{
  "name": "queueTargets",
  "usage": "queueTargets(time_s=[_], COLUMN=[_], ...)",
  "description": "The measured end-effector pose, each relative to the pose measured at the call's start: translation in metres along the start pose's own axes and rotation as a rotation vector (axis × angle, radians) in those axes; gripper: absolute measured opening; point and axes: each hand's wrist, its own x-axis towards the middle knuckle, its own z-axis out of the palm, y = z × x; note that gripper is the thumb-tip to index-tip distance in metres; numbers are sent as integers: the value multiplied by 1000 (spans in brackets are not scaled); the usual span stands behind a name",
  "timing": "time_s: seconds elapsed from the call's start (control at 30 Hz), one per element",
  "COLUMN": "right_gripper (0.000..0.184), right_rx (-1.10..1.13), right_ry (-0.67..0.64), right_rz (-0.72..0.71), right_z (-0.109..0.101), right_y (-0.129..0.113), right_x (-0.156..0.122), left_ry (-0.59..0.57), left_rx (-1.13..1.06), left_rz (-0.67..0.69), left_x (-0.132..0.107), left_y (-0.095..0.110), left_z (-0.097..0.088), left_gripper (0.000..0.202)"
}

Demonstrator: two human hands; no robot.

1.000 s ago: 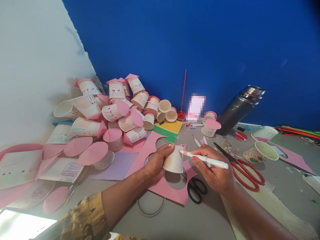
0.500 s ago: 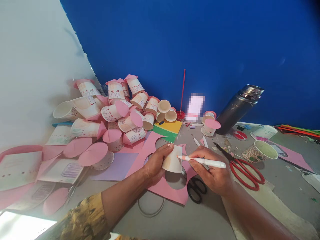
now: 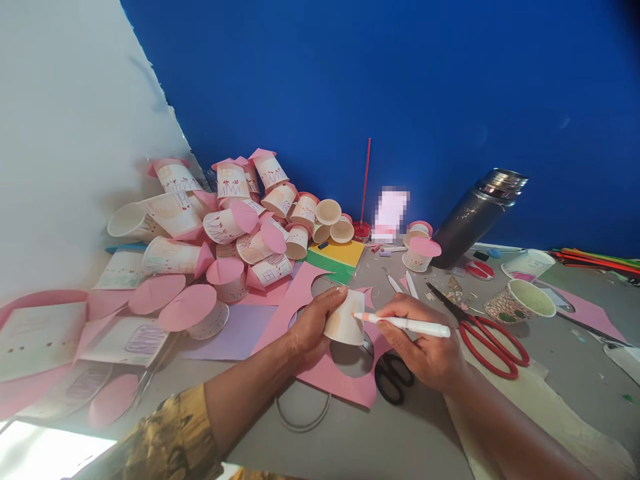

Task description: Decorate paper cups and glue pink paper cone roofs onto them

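Observation:
My left hand [image 3: 316, 320] is closed around a white paper cup [image 3: 347, 323], its thumb along the top edge. The cup is held with its narrower end up and shows a pale orange patch on its side. In my right hand [image 3: 425, 343] is a white marker [image 3: 410, 325] with a peach tip, pinched between thumb and fingers. The marker's tip touches the side of the cup or is very close to it. Beneath the cup lies a pink paper sheet [image 3: 345, 392] with round holes cut out. Black-handled scissors [image 3: 395, 379] lie by its right edge.
Many paper cups with pink paper tops [image 3: 230, 223] are piled at the left. Red-handled scissors [image 3: 493, 347] lie right of my right hand. A dark flask [image 3: 473, 223] leans at the back, near a patterned cup [image 3: 520, 303]. A blue wall [image 3: 390, 80] bounds the back.
The marker tip has shifted very slightly left along the cup. Both hands keep their hold, and the other things are where they were.

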Motion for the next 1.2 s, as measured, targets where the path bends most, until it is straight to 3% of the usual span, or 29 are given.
queueTargets(time_s=[0.2, 0.4, 0.63, 0.87, 1.2], right_gripper=[5, 5, 6, 5, 6], right_rx=[-33, 12, 15, -7, -8], right_ry=[58, 2, 118, 91, 99], right_rz=[-34, -21, -33, -38, -42], right_z=[0, 0, -4, -3, -4], right_y=[2, 3, 5, 7, 8], right_x=[0, -1, 1, 1, 3], left_ry=[42, 38, 28, 4, 109], left_rx=[2, 13, 24, 56, 13], left_rz=[-33, -36, -35, -25, -132], left_x=[1, 1, 3, 1, 0], left_y=[0, 1, 0, 2, 6], left_z=[0, -1, -2, 0, 1], left_gripper=[33, 34, 41, 44, 37])
